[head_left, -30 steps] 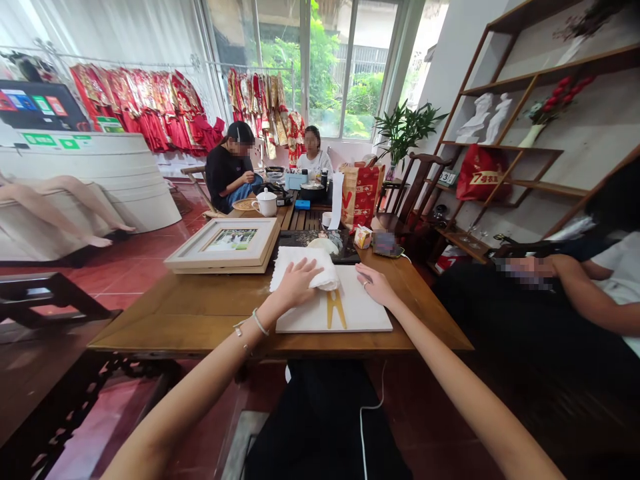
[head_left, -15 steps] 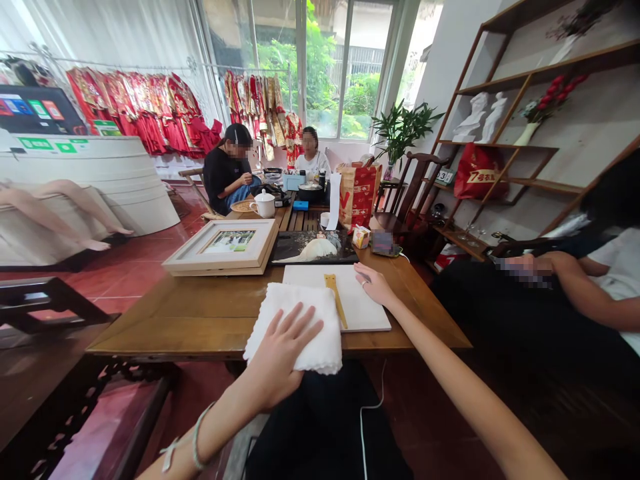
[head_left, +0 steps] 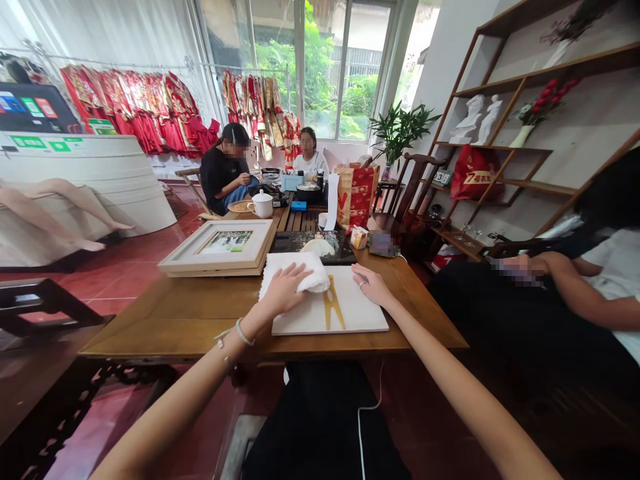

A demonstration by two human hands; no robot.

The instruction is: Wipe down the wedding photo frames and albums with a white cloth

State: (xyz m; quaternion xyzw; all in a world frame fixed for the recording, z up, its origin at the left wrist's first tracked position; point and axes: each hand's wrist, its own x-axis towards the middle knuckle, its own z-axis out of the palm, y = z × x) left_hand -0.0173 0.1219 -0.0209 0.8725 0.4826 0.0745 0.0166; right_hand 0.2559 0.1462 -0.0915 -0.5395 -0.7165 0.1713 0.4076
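White folded cloth [head_left: 319, 276] covering far-left corner of white board [head_left: 305, 324] at bench's [head_left: 200, 327] near edge. Left hand [head_left: 285, 291] resting open, fingers spread, on cloth; right hand [head_left: 373, 287] lying open at board's right edge. Cloth looking soft, light; folded edge probably offering best hold.

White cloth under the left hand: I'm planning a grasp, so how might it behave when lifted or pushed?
The white cloth looks floppy; its rounded fold suggests it would sag when lifted. Small and thin-looking, it is probably light. Pushed by the left hand, its loose layers may bunch.
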